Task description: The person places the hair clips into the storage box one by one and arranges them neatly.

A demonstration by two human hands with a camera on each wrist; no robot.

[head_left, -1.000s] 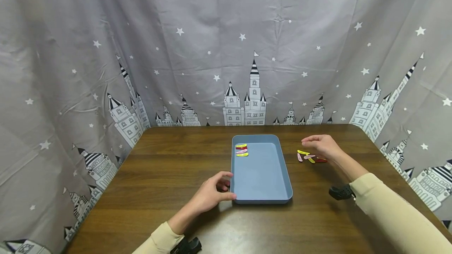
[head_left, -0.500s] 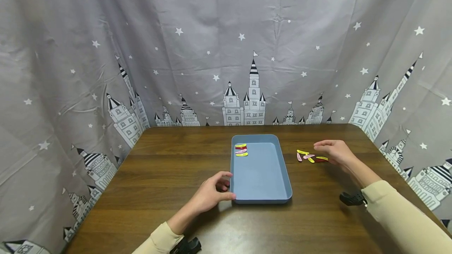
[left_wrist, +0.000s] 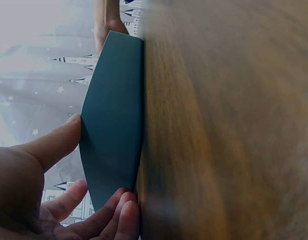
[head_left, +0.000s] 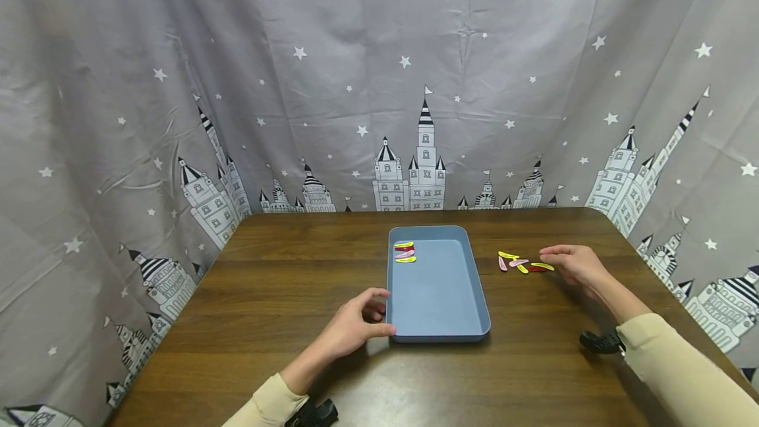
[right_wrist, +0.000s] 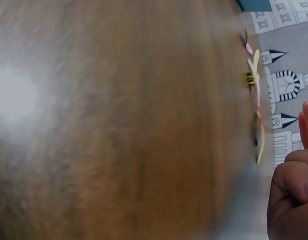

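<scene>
In the head view, a blue-grey tray (head_left: 439,295) stands on the table. My left hand (head_left: 354,325) holds its near left corner, thumb on the rim and fingers against the outer side wall (left_wrist: 113,115). A short column of snap hair clips (head_left: 406,253), yellow, red and pink, lies inside at the upper left. Right of the tray is a loose group of hair clips (head_left: 518,262). My right hand (head_left: 578,265) hovers at that group's right end, fingertips close above a yellow hair clip (head_left: 542,266) that overlaps a red one. Nothing shows between those fingertips.
The brown wooden table (head_left: 284,295) reaches back to a grey curtain (head_left: 332,71) printed with castles and stars. Black wrist devices, one of them a black strap unit (head_left: 601,342), hang below both cuffs.
My right hand has moved right and then down, from over the middle of the loose clips to their right end, uncovering the yellow and red ones. The left hand stays at the tray.
</scene>
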